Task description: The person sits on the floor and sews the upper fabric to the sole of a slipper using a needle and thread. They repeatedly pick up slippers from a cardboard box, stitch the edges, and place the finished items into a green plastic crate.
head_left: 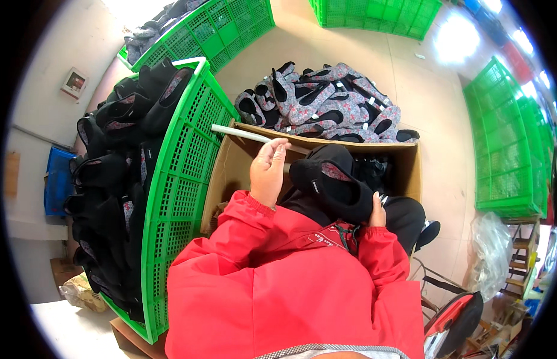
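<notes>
A black slipper [335, 194] with a flowered lining lies over my lap. My right hand [377, 210] grips it by its right end. Beside those fingers is a small white-and-dark detail that I cannot make out. My left hand [268, 175] is raised to the left of the slipper, with thumb and fingers together around a pale rod [239, 133]. The rod slants across the edge of an open cardboard box [413, 173] in front of me. Part of the rod is hidden behind my fingers.
A green crate [186, 173] full of black slippers [114, 167] stands close on my left. Past the box, a heap of grey flowered slippers [326, 105] lies on the floor. More green crates [500, 143] stand at right and far back; a clear plastic bag [491, 254] hangs at right.
</notes>
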`<act>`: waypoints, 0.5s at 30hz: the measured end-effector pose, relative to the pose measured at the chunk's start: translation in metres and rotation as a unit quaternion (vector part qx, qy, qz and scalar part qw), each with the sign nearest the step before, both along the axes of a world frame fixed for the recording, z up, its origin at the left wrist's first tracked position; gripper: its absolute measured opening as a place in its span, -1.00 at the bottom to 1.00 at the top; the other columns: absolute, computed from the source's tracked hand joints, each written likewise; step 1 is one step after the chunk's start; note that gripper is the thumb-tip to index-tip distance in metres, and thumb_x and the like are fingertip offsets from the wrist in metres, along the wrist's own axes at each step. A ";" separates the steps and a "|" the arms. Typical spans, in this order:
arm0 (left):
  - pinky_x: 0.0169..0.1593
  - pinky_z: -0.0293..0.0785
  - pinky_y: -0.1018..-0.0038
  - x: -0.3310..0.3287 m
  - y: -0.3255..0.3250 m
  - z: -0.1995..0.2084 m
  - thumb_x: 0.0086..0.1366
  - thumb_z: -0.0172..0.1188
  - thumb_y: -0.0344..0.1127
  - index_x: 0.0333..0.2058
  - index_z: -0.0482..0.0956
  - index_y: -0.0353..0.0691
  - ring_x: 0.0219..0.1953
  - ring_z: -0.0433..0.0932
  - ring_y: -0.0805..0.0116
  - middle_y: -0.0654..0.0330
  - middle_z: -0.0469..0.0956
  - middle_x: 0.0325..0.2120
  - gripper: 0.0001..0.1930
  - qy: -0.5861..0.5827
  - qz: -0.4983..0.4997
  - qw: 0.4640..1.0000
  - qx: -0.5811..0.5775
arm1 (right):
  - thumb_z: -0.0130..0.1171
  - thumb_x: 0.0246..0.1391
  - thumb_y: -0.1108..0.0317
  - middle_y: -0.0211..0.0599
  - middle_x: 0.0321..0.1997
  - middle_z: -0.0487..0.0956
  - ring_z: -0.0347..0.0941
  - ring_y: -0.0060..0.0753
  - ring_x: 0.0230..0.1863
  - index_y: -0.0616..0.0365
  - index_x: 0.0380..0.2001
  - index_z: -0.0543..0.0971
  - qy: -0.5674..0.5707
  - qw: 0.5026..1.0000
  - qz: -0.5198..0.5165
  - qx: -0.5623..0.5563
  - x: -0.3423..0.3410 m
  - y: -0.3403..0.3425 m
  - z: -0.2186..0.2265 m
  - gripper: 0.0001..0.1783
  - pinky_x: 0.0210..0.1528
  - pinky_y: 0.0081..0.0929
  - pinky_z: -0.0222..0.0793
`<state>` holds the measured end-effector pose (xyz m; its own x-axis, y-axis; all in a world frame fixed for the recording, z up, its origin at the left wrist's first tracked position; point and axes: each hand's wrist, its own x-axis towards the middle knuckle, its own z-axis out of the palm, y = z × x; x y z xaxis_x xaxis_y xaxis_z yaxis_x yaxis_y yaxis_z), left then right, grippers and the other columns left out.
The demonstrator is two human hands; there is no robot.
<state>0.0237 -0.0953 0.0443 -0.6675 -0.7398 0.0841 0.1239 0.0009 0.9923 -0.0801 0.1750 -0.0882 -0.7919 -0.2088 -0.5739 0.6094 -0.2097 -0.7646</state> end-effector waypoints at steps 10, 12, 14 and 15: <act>-0.28 0.46 0.48 -0.017 0.034 -0.079 0.44 -0.03 -0.13 -0.35 0.45 -0.14 -0.44 0.46 0.48 0.32 0.49 -0.50 -0.75 0.041 0.017 0.939 0.342 | 0.06 0.18 -0.16 -0.22 -0.16 0.63 0.60 -0.31 -0.27 0.24 -0.05 0.53 -0.062 0.996 -0.025 -0.056 0.005 -0.003 -0.003 -0.38 -0.22 -0.43 0.52; -0.30 0.47 0.46 -0.016 0.036 -0.078 0.44 -0.02 -0.13 -0.35 0.45 -0.13 -0.46 0.47 0.47 0.31 0.50 -0.51 -0.76 0.012 0.009 0.927 0.374 | 0.04 0.19 -0.18 -0.25 -0.17 0.64 0.60 -0.34 -0.31 0.18 -0.05 0.55 -0.071 0.994 0.036 -0.072 -0.004 0.020 -0.030 -0.39 -0.26 -0.44 0.54; -0.20 0.47 0.47 -0.010 0.037 -0.065 0.44 -0.02 -0.15 -0.30 0.48 -0.14 -0.37 0.49 0.47 0.28 0.53 -0.43 -0.78 0.048 -0.063 0.929 0.362 | 0.06 0.17 -0.18 -0.24 -0.15 0.64 0.60 -0.31 -0.26 0.17 -0.02 0.54 -0.087 0.993 0.040 -0.074 -0.010 0.030 -0.039 -0.38 -0.22 -0.42 0.54; -0.13 0.43 0.48 -0.009 0.037 -0.051 0.44 -0.02 -0.16 -0.23 0.50 -0.16 -0.29 0.48 0.46 0.28 0.52 -0.37 -0.78 0.033 -0.085 0.969 0.231 | 0.07 0.16 -0.18 -0.24 -0.12 0.63 0.59 -0.29 -0.22 0.17 -0.01 0.54 -0.086 0.993 0.017 -0.076 -0.010 0.027 -0.038 -0.38 -0.18 -0.40 0.54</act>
